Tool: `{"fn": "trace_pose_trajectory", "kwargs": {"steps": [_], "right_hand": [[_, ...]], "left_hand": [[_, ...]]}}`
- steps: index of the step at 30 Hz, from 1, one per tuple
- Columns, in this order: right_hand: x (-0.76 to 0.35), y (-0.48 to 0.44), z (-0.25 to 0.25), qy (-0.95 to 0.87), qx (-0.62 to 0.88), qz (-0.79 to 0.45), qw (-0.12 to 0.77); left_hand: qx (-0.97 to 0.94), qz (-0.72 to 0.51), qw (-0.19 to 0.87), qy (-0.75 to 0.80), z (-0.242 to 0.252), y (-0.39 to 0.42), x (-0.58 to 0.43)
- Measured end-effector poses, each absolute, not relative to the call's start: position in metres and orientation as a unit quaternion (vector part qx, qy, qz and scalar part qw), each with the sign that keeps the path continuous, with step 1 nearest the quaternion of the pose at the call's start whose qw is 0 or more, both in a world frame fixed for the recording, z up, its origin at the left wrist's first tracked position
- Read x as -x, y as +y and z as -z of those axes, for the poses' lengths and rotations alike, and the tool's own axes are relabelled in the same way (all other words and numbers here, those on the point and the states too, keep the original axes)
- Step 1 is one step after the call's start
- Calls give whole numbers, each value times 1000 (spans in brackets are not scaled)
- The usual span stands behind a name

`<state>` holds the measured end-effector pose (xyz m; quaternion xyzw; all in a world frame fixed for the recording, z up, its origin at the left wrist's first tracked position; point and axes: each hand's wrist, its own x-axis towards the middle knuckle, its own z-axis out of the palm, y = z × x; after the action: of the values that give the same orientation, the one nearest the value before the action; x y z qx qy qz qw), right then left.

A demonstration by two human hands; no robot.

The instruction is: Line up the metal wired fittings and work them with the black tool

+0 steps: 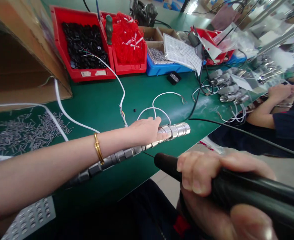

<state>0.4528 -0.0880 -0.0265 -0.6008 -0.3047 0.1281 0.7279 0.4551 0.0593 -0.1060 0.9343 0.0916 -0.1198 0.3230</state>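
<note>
My left hand (145,131), with a gold bangle on its wrist, is closed over a row of shiny metal cylindrical fittings (179,130). The row runs from lower left to the middle of the bench, partly covered by my forearm. White cables (123,96) with bare coloured wire ends rise from behind the row. In my right hand (206,176) is a black electric screwdriver (256,190), held close to the camera. Its thin bit (148,154) points left, and the tip lies close to the row's lower side; whether it touches cannot be seen.
Red bins hold black parts (84,43) and red ties (128,43); a blue tray (169,67) stands beside them. Loose metal pins (37,131) cover the left bench. A black cord (249,130) crosses at right, where another person's hands (283,93) rest. A cardboard box (24,63) stands left.
</note>
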Motion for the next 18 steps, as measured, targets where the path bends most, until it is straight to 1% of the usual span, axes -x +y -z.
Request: {"fn": "trace_pose_trajectory", "kwargs": {"steps": [2,5,9,14,18], "right_hand": [[-446,-87,23,-289,599,-104,740],[-445,-86,19,-287,603,-115,735],[-449,-86,19,-294,604,-142,727],[-448,-83,28,-304,594,-134,733],[-446,-83,31,-308,601,-134,725]], "left_hand": [[-949,62,300,75,93,60,-448],[-970,0,243,12,76,67,-433],[-978,25,200,-48,78,75,-412],[-969,75,234,-23,100,77,-398],[-967,87,238,-21,103,77,-397]]}}
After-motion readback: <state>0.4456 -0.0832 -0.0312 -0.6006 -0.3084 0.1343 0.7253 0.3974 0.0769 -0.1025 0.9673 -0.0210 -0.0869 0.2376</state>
